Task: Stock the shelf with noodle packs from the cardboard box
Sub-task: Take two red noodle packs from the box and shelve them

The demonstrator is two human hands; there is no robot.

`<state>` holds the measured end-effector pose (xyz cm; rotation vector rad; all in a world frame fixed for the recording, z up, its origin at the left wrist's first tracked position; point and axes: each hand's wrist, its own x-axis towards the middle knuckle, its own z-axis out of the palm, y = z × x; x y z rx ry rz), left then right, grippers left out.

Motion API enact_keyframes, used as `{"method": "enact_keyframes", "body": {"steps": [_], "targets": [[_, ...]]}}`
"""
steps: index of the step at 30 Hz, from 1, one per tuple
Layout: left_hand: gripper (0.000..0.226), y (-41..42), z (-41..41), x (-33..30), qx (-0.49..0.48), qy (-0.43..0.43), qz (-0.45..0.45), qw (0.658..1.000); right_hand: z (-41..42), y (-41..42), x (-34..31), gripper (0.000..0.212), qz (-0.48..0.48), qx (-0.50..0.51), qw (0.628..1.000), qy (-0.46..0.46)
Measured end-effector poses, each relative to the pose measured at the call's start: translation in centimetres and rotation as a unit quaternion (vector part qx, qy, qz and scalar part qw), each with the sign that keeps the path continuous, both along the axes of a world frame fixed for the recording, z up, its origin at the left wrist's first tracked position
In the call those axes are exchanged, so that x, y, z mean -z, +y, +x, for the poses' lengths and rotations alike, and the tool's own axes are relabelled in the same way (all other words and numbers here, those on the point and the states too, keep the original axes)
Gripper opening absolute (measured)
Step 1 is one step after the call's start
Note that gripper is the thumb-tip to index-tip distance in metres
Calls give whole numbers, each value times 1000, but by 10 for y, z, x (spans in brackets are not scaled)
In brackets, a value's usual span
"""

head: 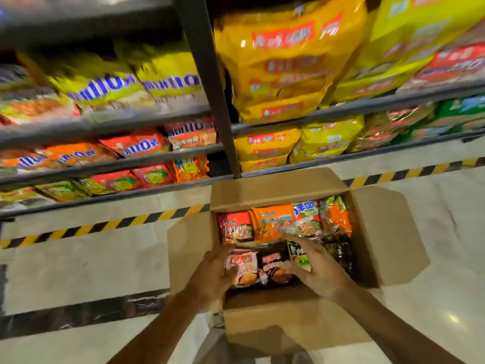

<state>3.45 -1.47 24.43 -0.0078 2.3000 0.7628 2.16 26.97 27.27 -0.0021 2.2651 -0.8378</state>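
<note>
Noodle packs: I see them lying flat in two rows inside the box (288, 321), which sits on the floor at 6 o'clock from the shelf (225, 122) upright.
Left hand: left hand (212, 274) reaches into the box, fingers curled over the 9 o'clock edge of the pink pack (242, 266). Touching it; I cannot tell whether the grip has closed.
Right hand: right hand (319, 269) spread, fingers splayed across the green pack (299, 254) and beside the black pack (274, 269). Open, pressing rather than holding, as I read it.
Risk, grip: the wrappers look glossy. If both hands squeeze the near row as one bundle, I judge the middle pack could slide out and drop back.
Risk, crush: a hard pinch could break the noodle blocks; the packs look soft-sided.
Risk, flaps: four flaps stand open. The 9 o'clock flap (191, 248) sits right against my left wrist and could snag a pack coming up.
Risk, far row: red pack (237, 228) and orange pack (273, 222) at 12 o'clock overlap the near row slightly; lifting could drag them askew.
Surroundings: shelf tiers at 10 to 2 o'clock look nearly full of yellow, orange and red packs; free slots are hard to make out through blur.
In the way: the upright rises directly behind the box. Striped tape (105, 227) marks the floor along the shelf foot.
</note>
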Motion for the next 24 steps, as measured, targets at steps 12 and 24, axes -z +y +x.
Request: {"method": "enact_keyframes", "body": {"steps": [12, 24], "targets": [[66, 5, -19, 294, -343, -186, 40, 920, 35, -10, 229, 74, -7, 82, 990, -116], [67, 54, -51, 367, -541, -207, -57, 813, 39, -9, 311, 70, -40, 81, 989, -120]]}}
